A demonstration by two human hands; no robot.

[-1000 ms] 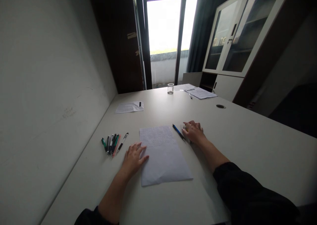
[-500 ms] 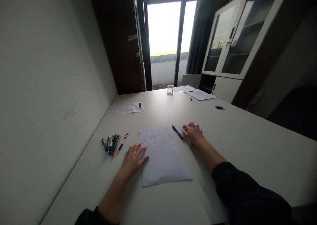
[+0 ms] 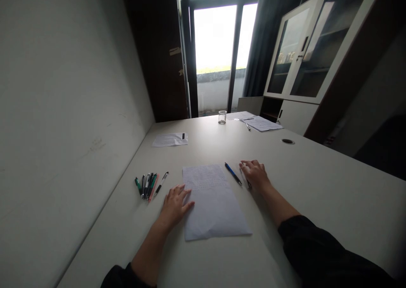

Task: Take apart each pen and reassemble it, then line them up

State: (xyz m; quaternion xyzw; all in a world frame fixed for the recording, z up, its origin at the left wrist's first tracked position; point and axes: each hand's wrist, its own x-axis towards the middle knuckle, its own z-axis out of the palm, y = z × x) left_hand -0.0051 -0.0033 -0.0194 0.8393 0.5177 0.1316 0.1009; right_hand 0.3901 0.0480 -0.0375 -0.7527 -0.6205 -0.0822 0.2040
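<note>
My left hand [image 3: 175, 202] is open, its spread fingers resting on the left edge of a white sheet of paper [image 3: 217, 212]. Handwritten lines fill the sheet's upper part. To the right of the paper lies a blue pen [image 3: 233, 174]. A pale pen with a dark grip [image 3: 245, 177] lies beside it, on the tabletop. Over this pen's right side is my right hand [image 3: 255, 174], fingers loosely bent and apart, the fingertips at the pen's far end. The hand partly hides the pen; whether the fingertips touch it is hard to tell.
Several pens [image 3: 149, 187] lie grouped at the left, a white-and-black pen [image 3: 161, 184] beside them. Farther back are a sheet with a dark strip [image 3: 171, 140], a glass jar [image 3: 222, 117], stacked papers [image 3: 263, 123] and a cable hole [image 3: 287, 141]. A wall [image 3: 79, 110] borders the table's left side.
My right hand has shifted slightly right and its fingers have loosened, so more of the pale pen shows. My left hand stays on the paper. The whole view has shifted a little.
</note>
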